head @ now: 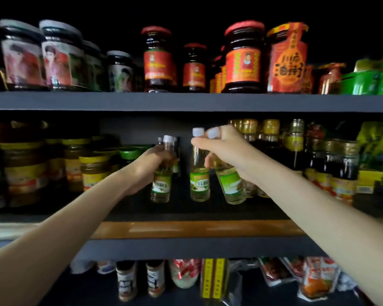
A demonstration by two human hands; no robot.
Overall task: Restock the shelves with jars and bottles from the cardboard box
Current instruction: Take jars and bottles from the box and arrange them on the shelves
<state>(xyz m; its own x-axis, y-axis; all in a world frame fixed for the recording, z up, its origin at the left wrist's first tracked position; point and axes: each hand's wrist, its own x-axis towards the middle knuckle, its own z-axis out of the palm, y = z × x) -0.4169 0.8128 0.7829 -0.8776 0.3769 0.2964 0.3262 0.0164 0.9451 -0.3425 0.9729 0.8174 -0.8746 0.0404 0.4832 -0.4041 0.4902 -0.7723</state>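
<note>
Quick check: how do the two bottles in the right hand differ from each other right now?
The left-side bottle in the right hand stands close to upright; the right-side bottle tilts, base swung right. The upright one's white cap shows fully; the tilted one's cap is partly wrapped by fingers. Both are clear, pale yellow-green liquid, green labels, held by the necks.

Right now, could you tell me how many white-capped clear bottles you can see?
3: one in the left hand, two in the right hand. Others may hide behind.
</note>
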